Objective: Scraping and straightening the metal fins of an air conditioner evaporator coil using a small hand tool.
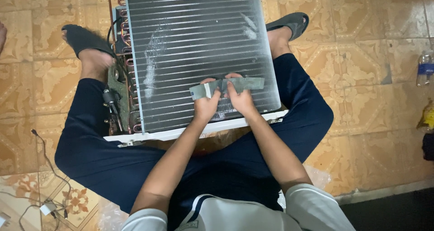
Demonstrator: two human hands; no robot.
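Single head camera, looking steeply down, close over lap and tiled floor [370,54].

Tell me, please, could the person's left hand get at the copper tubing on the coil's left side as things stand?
Probably yes: the left hand holds the grey strip, but nothing lies between it and the copper tubing beside the finned coil.

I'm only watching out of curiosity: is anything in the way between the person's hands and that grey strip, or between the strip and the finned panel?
Nothing visible. The left hand and right hand both already grip the grey strip, fingers curled over its edge. The strip sits directly over the finned panel, with nothing seen between them; whether it touches the fins cannot be told.
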